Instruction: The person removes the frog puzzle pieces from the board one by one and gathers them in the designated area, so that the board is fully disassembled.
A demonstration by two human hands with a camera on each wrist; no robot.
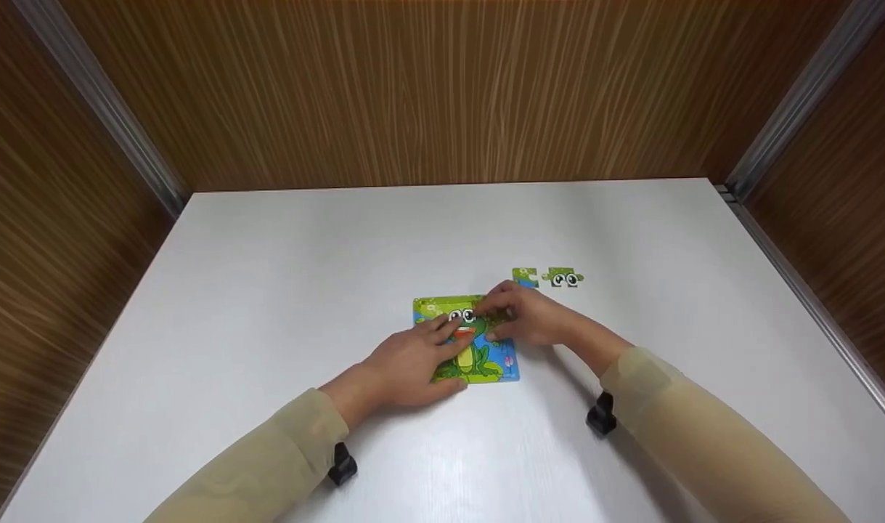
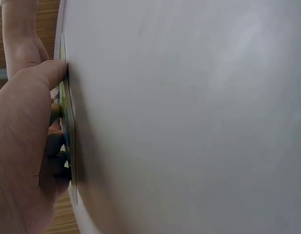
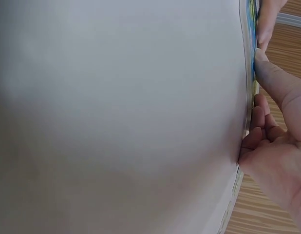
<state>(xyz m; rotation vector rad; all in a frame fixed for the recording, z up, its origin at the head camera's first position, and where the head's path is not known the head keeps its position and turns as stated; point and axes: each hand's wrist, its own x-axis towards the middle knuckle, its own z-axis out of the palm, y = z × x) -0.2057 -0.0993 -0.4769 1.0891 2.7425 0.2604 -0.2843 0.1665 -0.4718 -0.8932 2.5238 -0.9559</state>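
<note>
Frog puzzle (image 1: 475, 361): under the fingers; upper right partly hidden, face edge-on in both wrist views. Left hand (image 1: 413, 363): fingers spread, resting on puzzle. Right hand (image 1: 535, 317): fingers bent, thumb apart; any pinched piece cannot be made out. Corner piece (image 1: 522, 276), eyes piece (image 1: 564, 279): just beyond right fingers. Tabletop (image 1: 326, 269): extends widely left of left fingers; back edge well beyond both hands.

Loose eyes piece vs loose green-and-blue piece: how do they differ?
Print: the eyes piece shows two big cartoon eyes; the green-and-blue piece shows none.
Outline: the eyes piece has a knob on each side; the green-and-blue piece has a notch facing it.
Position: the green-and-blue piece lies closer to the right hand than the eyes piece.
Shared: both lie on the white table.
</note>
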